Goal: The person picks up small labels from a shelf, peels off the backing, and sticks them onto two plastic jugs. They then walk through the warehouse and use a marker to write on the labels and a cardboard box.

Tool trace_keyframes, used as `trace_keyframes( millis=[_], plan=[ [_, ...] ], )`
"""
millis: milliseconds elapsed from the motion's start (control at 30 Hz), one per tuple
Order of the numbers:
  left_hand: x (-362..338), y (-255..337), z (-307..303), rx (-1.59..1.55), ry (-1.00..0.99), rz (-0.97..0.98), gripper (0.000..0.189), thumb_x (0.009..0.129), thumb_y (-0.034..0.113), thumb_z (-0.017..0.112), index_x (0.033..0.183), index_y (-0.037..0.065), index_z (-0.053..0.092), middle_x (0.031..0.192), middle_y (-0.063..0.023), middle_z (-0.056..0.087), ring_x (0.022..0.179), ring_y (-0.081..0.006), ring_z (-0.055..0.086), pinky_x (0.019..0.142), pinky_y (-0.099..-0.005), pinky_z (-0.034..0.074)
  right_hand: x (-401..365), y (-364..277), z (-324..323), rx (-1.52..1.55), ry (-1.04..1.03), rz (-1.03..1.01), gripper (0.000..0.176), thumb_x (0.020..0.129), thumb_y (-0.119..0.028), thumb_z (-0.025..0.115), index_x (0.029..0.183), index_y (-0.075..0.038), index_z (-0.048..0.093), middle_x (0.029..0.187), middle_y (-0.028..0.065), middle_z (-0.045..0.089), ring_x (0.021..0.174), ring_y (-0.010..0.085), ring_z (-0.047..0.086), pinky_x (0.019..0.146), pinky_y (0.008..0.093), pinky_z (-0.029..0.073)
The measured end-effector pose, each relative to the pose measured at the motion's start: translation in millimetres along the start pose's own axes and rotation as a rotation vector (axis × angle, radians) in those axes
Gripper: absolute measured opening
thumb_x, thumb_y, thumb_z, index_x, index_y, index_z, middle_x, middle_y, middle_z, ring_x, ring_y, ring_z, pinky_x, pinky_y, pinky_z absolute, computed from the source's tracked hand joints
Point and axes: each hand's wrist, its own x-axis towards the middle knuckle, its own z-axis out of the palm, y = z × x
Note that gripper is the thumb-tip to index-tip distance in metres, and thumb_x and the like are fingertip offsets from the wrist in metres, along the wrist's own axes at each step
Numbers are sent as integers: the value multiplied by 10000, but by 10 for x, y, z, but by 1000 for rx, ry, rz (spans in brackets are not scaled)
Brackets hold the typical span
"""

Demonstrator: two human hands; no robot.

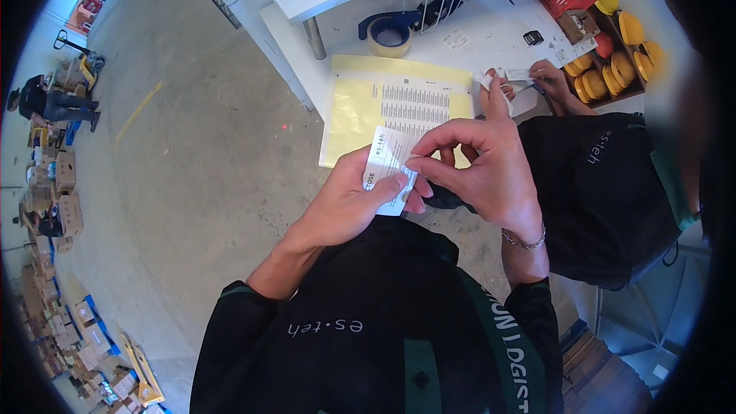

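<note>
My left hand is closed round a white printed packet, with its thumb pressed on the packet's face. Dark lettering on it reads "es·teh", and a larger word ends in "CTOSE". From the right, my right hand pinches at the packet's edge with thumb and index finger, the other fingers curled. Whether a small label sits in that pinch is too small to tell. Behind my hands, a yellow sheet lies on the white table, bearing a white page printed with rows of text.
A co-worker's hands handle white paper strips at right, close to mine. On the table are a tape dispenser and a wire rack. Yellow hard hats fill shelves at right. Far left, another person stands near boxes.
</note>
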Motion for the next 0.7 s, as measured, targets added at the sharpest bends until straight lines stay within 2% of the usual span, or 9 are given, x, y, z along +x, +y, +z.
trace_keyframes(
  millis=[367, 433, 700],
  plan=[
    [4, -26, 6, 33, 27, 56, 230, 926, 86, 436, 1119, -33, 477, 958, -103, 577, 820, -161, 597, 754, -304, 508, -3, 2, 103, 24, 101, -5, 102, 679, -72, 724, 752, -34, 664, 626, 63, 616, 523, 135, 554, 507, 257, 431],
    [22, -36, -2, 67, 15, 93, 221, 929, 84, 430, 1112, -30, 473, 975, -94, 566, 816, -154, 595, 755, -299, 504, 1, 5, 101, -50, 126, -52, 92, 665, -65, 721, 729, -44, 656, 618, 59, 608, 536, 167, 563, 517, 279, 436],
    [36, -22, 4, 119, 33, 135, 215, 936, 65, 400, 1123, -27, 456, 990, -86, 555, 799, -145, 594, 751, -286, 494, 8, -3, 176, -174, 255, -211, 114, 630, -37, 719, 695, -56, 628, 649, 54, 607, 581, 200, 564, 539, 307, 441]
  ],
)
